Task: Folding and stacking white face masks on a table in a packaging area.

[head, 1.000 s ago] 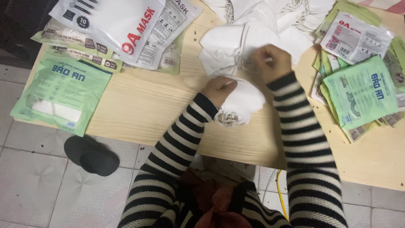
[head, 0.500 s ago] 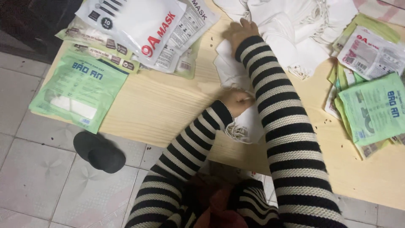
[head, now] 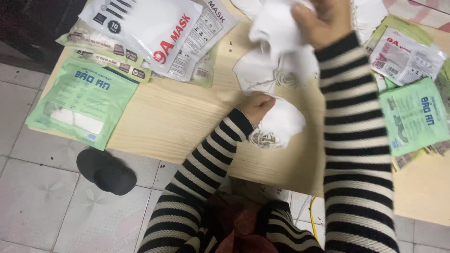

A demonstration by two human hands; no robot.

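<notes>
On the left of the wooden table lie a green mask packet and a heap of white mask packets, with a black slipper on the tiled floor below. Near the middle, the left hand is closed, pressing down on a white mask that lies just to its right beside a looped ear cord. Farther right and raised, the right hand grips a bunch of white masks lifted above the pile, beside more green packets.

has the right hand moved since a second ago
Yes. The right hand went from above the white masks near the left hand toward the table's far edge.
</notes>
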